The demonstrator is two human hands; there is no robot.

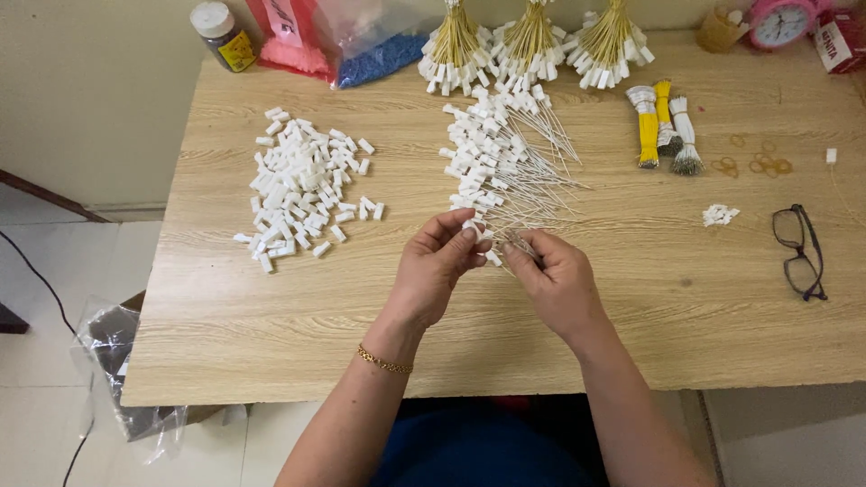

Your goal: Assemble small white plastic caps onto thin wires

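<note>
L hand point(435, 268) & R hand point(552, 280) fingers pinch white cap point(475, 227) mid-table point(271, 316), near edge bare.

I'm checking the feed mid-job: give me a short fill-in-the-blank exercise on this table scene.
1. The loose pile of white caps lies to the ____ of the capped wires.
2. The eyeglasses rest on the table, folded ____.
3. The bracelet is on the ____ wrist.
4. The left hand and right hand meet over the table's ____.

Missing: left; open; left; middle
</note>
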